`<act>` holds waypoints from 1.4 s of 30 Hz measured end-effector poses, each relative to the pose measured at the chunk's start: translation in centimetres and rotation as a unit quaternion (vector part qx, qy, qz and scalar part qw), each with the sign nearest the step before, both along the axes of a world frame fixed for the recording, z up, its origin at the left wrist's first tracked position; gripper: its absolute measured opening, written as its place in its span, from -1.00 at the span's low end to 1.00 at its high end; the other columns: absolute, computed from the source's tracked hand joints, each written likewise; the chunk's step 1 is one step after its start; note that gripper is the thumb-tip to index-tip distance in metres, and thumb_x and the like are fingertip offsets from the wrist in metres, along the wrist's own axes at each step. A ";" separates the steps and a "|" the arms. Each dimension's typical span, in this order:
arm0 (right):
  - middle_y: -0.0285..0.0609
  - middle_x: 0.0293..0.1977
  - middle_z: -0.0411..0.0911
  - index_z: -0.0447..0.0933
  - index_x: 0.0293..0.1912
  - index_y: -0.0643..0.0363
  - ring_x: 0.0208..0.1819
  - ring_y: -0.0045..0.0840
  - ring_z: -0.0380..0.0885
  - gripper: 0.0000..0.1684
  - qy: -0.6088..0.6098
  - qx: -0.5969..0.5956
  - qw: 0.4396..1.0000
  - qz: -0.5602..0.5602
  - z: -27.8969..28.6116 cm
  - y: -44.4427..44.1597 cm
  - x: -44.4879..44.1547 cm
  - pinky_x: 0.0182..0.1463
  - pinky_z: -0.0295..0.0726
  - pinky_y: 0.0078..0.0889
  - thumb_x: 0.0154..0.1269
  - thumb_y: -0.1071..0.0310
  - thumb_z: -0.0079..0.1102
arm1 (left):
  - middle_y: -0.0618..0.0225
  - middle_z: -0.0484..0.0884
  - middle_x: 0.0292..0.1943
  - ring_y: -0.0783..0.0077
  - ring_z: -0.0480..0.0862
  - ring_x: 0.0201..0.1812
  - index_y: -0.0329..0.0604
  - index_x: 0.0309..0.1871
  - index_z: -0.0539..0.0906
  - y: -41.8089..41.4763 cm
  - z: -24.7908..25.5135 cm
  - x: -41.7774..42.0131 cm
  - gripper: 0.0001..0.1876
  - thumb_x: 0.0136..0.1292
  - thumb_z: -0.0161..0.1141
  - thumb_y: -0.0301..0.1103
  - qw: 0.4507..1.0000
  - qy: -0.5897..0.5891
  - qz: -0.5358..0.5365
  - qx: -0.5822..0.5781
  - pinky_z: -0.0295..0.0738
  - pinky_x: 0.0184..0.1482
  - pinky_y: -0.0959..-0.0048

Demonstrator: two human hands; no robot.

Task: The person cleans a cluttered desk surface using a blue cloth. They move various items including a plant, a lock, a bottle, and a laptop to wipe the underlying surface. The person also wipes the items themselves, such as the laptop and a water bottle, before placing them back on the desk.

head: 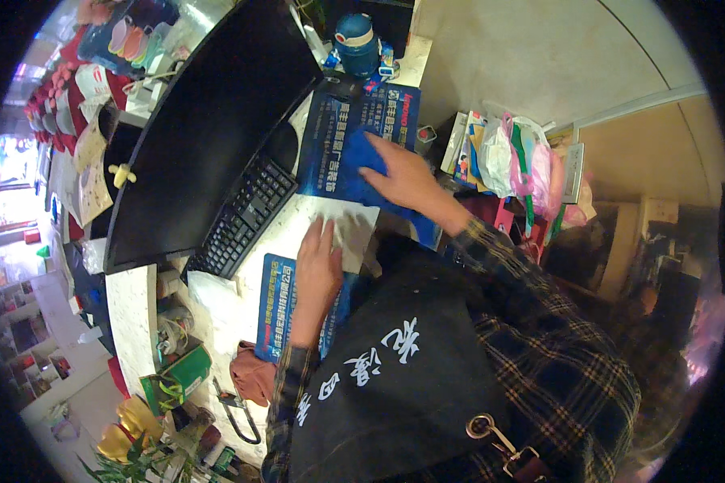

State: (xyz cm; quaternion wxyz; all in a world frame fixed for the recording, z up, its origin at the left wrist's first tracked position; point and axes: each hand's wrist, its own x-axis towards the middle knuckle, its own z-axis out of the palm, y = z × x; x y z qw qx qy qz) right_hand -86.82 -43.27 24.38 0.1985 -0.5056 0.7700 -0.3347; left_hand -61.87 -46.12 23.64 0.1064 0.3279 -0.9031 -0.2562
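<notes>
My right hand point(402, 175) rests on a blue cloth point(367, 152), with thumb and forefinger spread around a bunched part of it. Under the cloth lies a blue printed desk mat point(332, 145), and more blue fabric hangs over the desk's near edge. My left hand point(319, 262) is flat, palm down, with its fingertips on the white desk top point(356, 226) and nothing visible in it. Its wrist passes over a second blue printed mat point(276, 302). Between the hands and the monitor point(211, 133) stands a black keyboard point(244, 220).
A blue jar point(356, 45) stands at the mat's far end. Plastic bags point(522, 160) and books are stacked right of the desk. Leftward are a white plastic bag point(214, 293), a brown cloth point(252, 371), a green box point(178, 374), a black-handled metal frame point(237, 410) and a plant point(139, 465).
</notes>
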 end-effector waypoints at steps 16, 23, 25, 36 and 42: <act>-0.16 -0.19 0.49 0.54 -0.17 0.08 -0.10 -0.21 0.44 -0.70 0.283 -0.052 0.956 0.059 -7.8 -2.1 -7.8 -0.17 0.57 -0.20 0.02 0.34 0.22 | -0.34 0.30 0.36 -0.21 0.33 0.40 -0.52 0.26 0.46 -4.1 -6.5 -7.8 -0.36 0.29 0.23 -0.13 0.989 -0.107 0.061 -0.078 0.24 0.42 0.16; 0.15 -0.10 0.54 0.47 0.07 0.31 -0.06 0.05 0.55 -0.50 0.088 -0.005 0.978 -0.188 -5.5 1.0 -15.9 0.01 0.54 -0.04 0.27 0.16 0.27 | -0.27 0.43 0.28 -0.19 0.44 0.30 -0.49 0.18 0.53 -3.5 -6.5 -8.7 -0.46 0.25 0.27 -0.23 0.987 -0.070 0.101 -0.101 0.39 0.30 0.15; 0.14 -0.08 0.54 0.47 0.10 0.30 -0.07 0.02 0.55 -0.48 0.140 -0.078 0.978 -0.133 -5.1 -0.8 -14.2 0.00 0.55 -0.06 0.27 0.19 0.28 | -0.26 0.48 0.22 -0.19 0.50 0.22 -0.50 0.12 0.56 -3.8 -5.9 -8.6 -0.51 0.25 0.27 -0.26 0.991 -0.037 0.113 -0.062 0.44 0.24 0.15; 0.07 -0.09 0.50 0.53 0.13 0.21 0.00 -0.04 0.52 -0.47 -0.012 0.162 0.941 0.298 -5.2 4.7 -3.4 0.10 0.52 -0.15 0.21 0.19 0.33 | 0.32 0.69 -0.35 0.52 0.58 -0.37 -0.32 -0.13 0.66 7.0 -7.9 -6.5 -0.61 0.48 0.08 -0.09 0.757 0.045 0.174 0.629 0.50 -0.26 0.49; 0.13 0.06 0.56 0.53 0.12 0.29 0.11 -0.07 0.54 -0.45 -0.017 0.045 0.985 0.165 -3.6 1.7 -1.7 0.19 0.50 -0.14 0.26 0.14 0.30 | 0.15 0.72 -0.28 0.34 0.69 -0.30 -0.22 -0.06 0.69 9.6 -4.5 0.3 -0.78 0.39 0.17 -0.29 0.885 0.212 0.297 0.288 0.55 -0.21 0.41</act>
